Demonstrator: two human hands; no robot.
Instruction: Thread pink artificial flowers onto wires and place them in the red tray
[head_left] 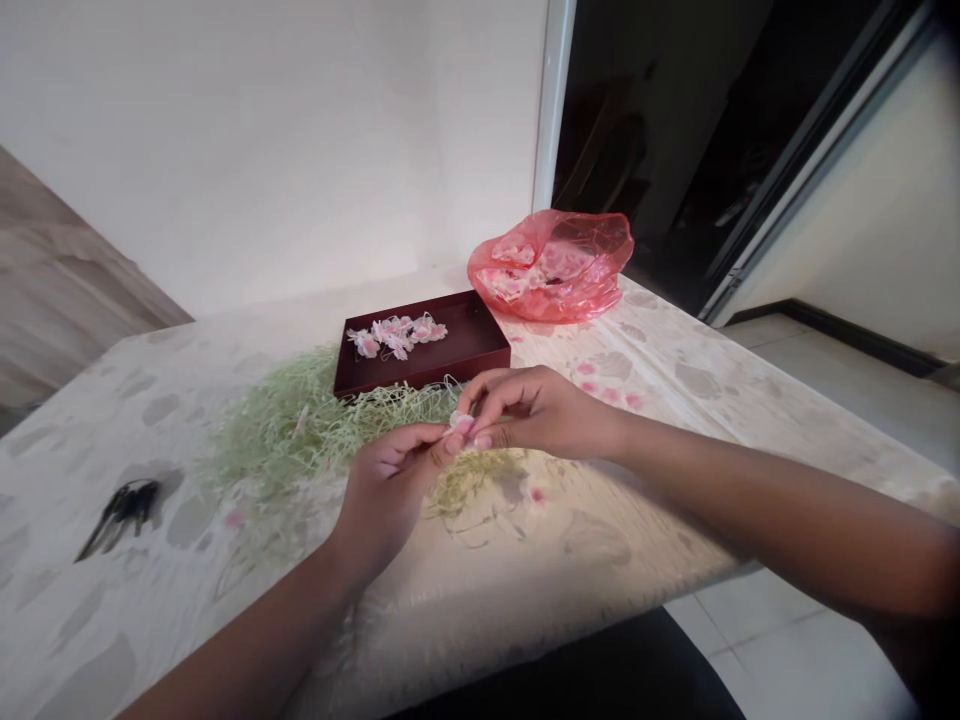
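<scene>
head view: patterned surface [675, 400], white wall behind. i log a small pink flower [459, 423] pinched between both hands above the green strands [300, 425]: left hand [386, 490] closed on it from below, right hand [536, 410] from the right, fingertips touching. maroon tray [480, 345] beyond.

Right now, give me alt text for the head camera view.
Both hands, left hand and right hand, pinch a small pink-white flower above green shredded filler on a table. Behind sit a dark red tray of flowers and a pink plastic bag; black keys lie left.
</scene>
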